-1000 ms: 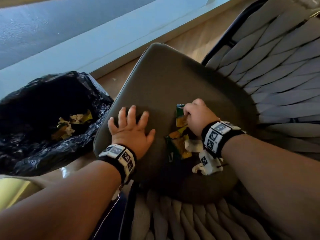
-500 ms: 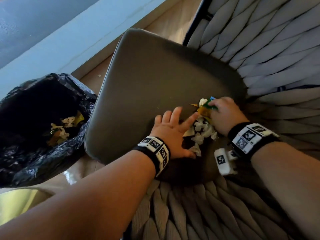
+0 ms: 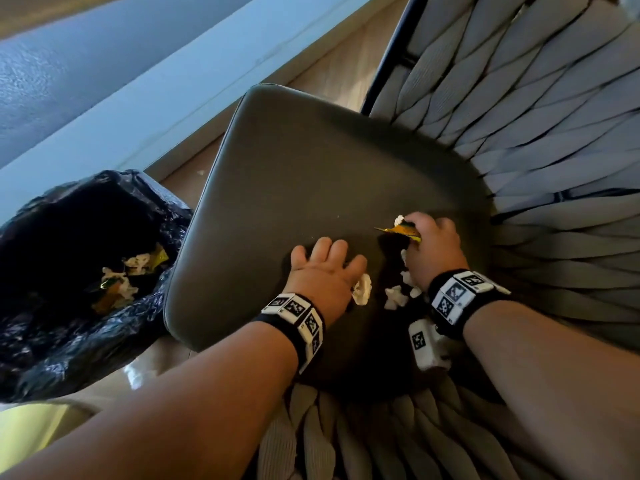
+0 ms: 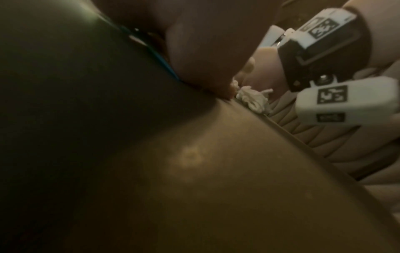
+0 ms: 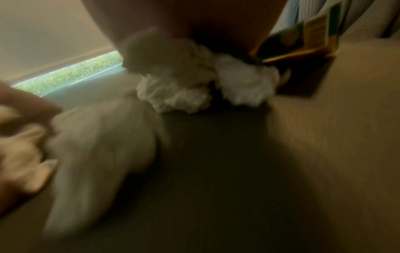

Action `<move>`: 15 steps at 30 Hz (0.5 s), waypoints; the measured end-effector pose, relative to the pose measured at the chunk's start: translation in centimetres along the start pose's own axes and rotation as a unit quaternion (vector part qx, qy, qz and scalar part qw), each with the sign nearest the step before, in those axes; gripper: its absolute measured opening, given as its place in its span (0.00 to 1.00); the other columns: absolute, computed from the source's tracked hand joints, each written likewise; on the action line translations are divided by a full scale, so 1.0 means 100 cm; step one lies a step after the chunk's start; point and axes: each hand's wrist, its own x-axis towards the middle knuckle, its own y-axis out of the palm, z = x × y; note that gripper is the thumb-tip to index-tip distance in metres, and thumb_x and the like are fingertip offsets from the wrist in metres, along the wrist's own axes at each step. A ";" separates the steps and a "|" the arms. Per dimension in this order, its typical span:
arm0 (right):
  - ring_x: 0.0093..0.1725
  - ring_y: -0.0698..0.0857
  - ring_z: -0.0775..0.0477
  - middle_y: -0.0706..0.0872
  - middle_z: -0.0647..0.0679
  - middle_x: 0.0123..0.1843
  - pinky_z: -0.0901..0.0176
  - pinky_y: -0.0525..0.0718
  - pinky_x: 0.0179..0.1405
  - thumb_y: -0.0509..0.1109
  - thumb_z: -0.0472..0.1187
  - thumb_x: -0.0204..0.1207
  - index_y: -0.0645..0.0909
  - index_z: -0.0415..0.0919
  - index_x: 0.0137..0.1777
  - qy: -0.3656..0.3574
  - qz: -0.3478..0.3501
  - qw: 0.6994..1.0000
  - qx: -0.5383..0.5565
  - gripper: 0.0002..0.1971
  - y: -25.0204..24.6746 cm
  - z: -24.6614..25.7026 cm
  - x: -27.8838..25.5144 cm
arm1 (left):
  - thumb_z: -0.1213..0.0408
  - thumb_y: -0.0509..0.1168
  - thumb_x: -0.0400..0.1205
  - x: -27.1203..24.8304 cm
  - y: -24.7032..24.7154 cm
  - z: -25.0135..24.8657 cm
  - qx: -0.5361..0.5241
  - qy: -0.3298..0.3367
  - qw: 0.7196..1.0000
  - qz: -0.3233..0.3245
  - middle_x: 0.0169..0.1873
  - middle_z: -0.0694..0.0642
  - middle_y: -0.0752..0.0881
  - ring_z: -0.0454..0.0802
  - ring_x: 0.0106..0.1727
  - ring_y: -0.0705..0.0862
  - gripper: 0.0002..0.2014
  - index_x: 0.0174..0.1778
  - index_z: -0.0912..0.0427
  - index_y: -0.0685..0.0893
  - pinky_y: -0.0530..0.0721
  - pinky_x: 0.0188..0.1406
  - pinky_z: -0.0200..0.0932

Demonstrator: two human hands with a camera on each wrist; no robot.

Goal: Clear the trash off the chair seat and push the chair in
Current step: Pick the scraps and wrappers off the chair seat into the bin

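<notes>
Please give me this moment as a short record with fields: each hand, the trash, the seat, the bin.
left hand: flat on the seat, fingers spread, one paper ball at its thumb side
right hand: grips a yellow wrapper and white crumpled paper
loose paper balls: lying on the seat between the two hands
chair seat: dark cushion, trash only in the corner near the hands
trash bag: black, open, on the floor left of the seat, already holds scraps

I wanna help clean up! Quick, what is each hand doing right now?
Left hand: open, fingers spread flat on the chair seat, beside a white paper wad.
Right hand: closed around a yellow wrapper and crumpled white paper.
</notes>
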 end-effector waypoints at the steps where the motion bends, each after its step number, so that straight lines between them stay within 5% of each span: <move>1: 0.67 0.77 0.33 0.70 0.39 0.72 0.46 0.74 0.71 0.63 0.35 0.79 0.77 0.53 0.69 -0.005 -0.003 1.000 0.017 0.21 -0.005 -0.001 0.002 | 0.53 0.65 0.83 -0.001 -0.002 0.002 0.006 0.004 1.000 -0.007 0.78 0.57 0.58 0.64 0.79 0.57 0.31 0.79 0.41 0.58 0.63 0.72 0.70; 5: 0.58 0.81 0.44 0.72 0.41 0.70 0.64 0.68 0.65 0.64 0.31 0.79 0.84 0.47 0.62 -0.023 -0.037 0.997 0.066 0.17 -0.029 0.000 0.003 | 0.58 0.66 0.83 -0.003 -0.010 0.007 -0.007 0.011 0.999 -0.036 0.73 0.57 0.68 0.62 0.70 0.71 0.27 0.76 0.46 0.65 0.77 0.64 0.63; 9: 0.60 0.81 0.48 0.79 0.44 0.68 0.63 0.70 0.66 0.64 0.33 0.76 0.86 0.50 0.58 -0.012 -0.114 0.987 0.115 0.16 -0.053 0.002 0.002 | 0.63 0.64 0.85 -0.005 -0.023 0.016 -0.171 -0.015 0.983 -0.058 0.66 0.54 0.72 0.58 0.67 0.73 0.19 0.70 0.48 0.71 0.82 0.60 0.55; 13: 0.62 0.82 0.47 0.84 0.46 0.65 0.54 0.79 0.69 0.62 0.34 0.73 0.87 0.53 0.55 -0.004 -0.144 0.978 0.151 0.17 -0.066 0.015 0.000 | 0.63 0.63 0.84 -0.024 -0.033 0.034 -0.342 -0.063 0.922 -0.171 0.53 0.49 0.75 0.43 0.47 0.78 0.06 0.53 0.47 0.76 0.78 0.43 0.33; 15: 0.58 0.83 0.53 0.85 0.48 0.63 0.74 0.81 0.55 0.62 0.31 0.75 0.87 0.52 0.54 -0.015 -0.150 0.971 0.184 0.18 -0.069 0.031 -0.003 | 0.67 0.64 0.81 -0.035 -0.037 0.045 -0.404 -0.106 0.869 -0.266 0.47 0.49 0.76 0.40 0.39 0.77 0.06 0.46 0.51 0.75 0.74 0.32 0.27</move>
